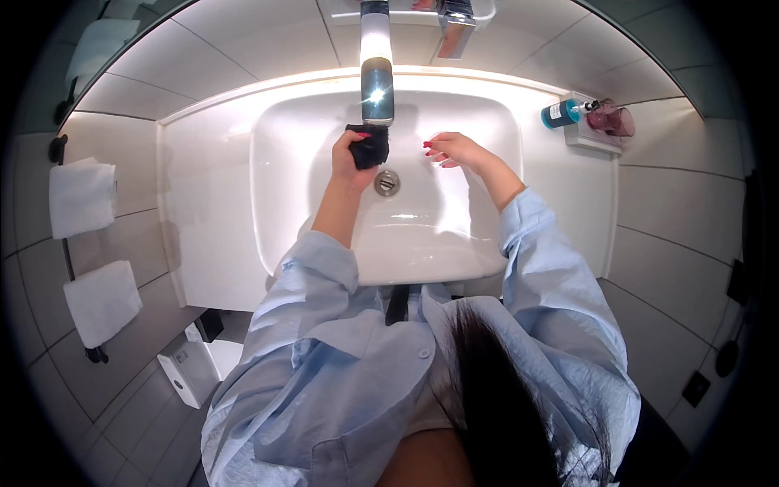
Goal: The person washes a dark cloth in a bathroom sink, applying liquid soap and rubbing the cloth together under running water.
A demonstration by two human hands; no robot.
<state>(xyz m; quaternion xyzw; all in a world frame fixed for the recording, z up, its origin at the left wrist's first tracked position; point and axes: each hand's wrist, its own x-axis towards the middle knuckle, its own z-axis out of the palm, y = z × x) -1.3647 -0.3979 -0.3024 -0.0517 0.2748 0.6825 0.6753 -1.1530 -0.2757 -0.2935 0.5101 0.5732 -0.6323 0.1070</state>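
My left hand (355,173) grips a bunched black cloth (369,150) just beneath the spout of a chrome tap (378,88). The thumb presses on top of the cloth; most of the other fingers are hidden behind it. Over the right half of the white washbasin (426,255), my right hand (457,149) hovers with loosely curled, slightly parted fingers and nothing visible in them. A round metal drain (387,183) lies below and between the hands. Whether water runs from the spout is hard to tell in the glare.
At the right, a pump bottle of blue liquid (560,114) and a pinkish tumbler (622,122) stand by a white ledge (590,143). White towels (82,198) hang on a dark rail along the left wall. A white box-like fixture (190,372) is low at left.
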